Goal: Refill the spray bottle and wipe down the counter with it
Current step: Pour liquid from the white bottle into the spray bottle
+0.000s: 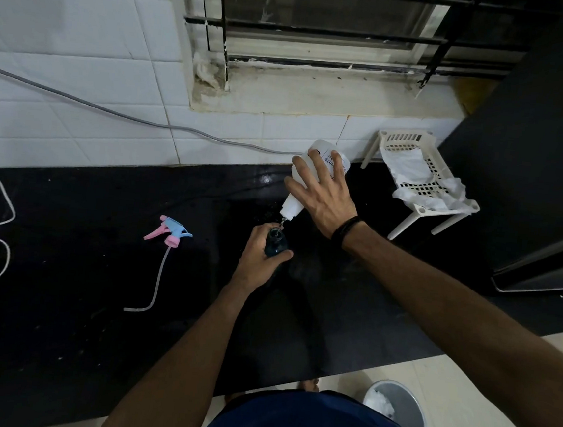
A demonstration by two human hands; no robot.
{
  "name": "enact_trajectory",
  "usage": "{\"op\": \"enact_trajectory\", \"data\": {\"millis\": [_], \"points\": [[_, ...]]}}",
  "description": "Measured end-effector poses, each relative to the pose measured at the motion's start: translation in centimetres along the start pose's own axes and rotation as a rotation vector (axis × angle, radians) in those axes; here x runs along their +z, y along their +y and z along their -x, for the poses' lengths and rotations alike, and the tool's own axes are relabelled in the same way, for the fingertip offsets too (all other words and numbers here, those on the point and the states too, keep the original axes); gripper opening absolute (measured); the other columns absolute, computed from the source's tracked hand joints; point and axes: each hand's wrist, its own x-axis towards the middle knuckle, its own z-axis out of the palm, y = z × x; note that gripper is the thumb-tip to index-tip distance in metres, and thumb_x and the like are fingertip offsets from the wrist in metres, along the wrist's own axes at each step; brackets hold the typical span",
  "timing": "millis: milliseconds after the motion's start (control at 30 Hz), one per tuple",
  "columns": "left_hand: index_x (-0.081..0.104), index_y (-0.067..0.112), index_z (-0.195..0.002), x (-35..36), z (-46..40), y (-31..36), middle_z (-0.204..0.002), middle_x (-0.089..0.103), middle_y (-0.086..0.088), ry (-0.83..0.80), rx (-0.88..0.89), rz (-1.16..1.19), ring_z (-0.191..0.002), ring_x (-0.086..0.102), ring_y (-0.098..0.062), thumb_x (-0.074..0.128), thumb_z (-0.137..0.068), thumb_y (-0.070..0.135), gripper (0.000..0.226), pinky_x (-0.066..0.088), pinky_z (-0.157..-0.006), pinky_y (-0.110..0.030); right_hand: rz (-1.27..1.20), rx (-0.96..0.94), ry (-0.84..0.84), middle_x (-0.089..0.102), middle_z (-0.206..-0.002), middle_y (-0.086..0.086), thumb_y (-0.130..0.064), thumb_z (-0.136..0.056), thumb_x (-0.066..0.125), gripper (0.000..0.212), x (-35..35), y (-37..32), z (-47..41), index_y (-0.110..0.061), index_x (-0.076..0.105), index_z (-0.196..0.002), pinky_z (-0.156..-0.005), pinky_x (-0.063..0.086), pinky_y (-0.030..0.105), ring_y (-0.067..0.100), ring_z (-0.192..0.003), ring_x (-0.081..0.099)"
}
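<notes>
Gripping the dark spray bottle (275, 243) upright on the black counter (94, 281), your left hand (259, 256) steadies it while your right hand (323, 196) clasps the upended white refill bottle (307, 181), nozzle over its neck. Its trigger head (168, 231) lies well left.

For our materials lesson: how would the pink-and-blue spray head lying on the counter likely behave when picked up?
The spray head probably feels light, being small plastic. Its long thin tube already curves, so it would likely flop and swing.
</notes>
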Motion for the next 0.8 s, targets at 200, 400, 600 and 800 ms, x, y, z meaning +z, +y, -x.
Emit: {"op": "enact_trajectory", "data": {"millis": [200, 400, 600, 800], "points": [[0.054, 0.023, -0.129, 0.05, -0.09, -0.01, -0.128, 0.047, 0.004, -0.004, -0.002, -0.010, -0.115, 0.054, -0.010, 0.080, -0.078, 0.023, 0.057, 0.044, -0.097, -0.024, 0.000, -0.009, 0.018, 0.024, -0.145, 0.014, 0.006, -0.073, 0.053, 0.057, 0.04, -0.12, -0.03, -0.018, 0.053, -0.125, -0.109, 0.025, 0.069, 0.044, -0.137, 0.039], [0.055, 0.024, -0.129, 0.04, -0.09, -0.11, -0.127, 0.048, 0.003, 0.002, 0.006, -0.027, -0.115, 0.054, -0.011, 0.080, -0.077, 0.025, 0.058, 0.046, -0.098, -0.028, 0.014, -0.017, 0.057, 0.029, -0.143, 0.014, 0.004, -0.075, 0.056, 0.053, 0.17, -0.23, 0.01, -0.018, 0.054, -0.123, -0.108, 0.027, 0.068, 0.043, -0.135, 0.039], [0.054, 0.022, -0.129, -0.03, -0.04, 0.09, -0.128, 0.047, 0.003, 0.001, 0.007, -0.018, -0.115, 0.053, -0.008, 0.080, -0.078, 0.022, 0.057, 0.043, -0.096, -0.022, 0.023, -0.026, 0.076, 0.029, -0.144, 0.013, 0.002, -0.074, 0.060, 0.053, 0.35, -0.58, -0.11, -0.020, 0.055, -0.123, -0.109, 0.025, 0.068, 0.042, -0.135, 0.039], [0.054, 0.022, -0.131, -0.04, 0.00, 0.23, -0.129, 0.047, 0.004, -0.007, -0.002, -0.019, -0.115, 0.052, -0.008, 0.080, -0.079, 0.023, 0.058, 0.042, -0.097, -0.023, 0.019, -0.034, 0.075, 0.028, -0.144, 0.013, 0.002, -0.074, 0.047, 0.054, 0.11, -0.75, -0.17, -0.019, 0.056, -0.123, -0.109, 0.026, 0.069, 0.043, -0.135, 0.039]]}}
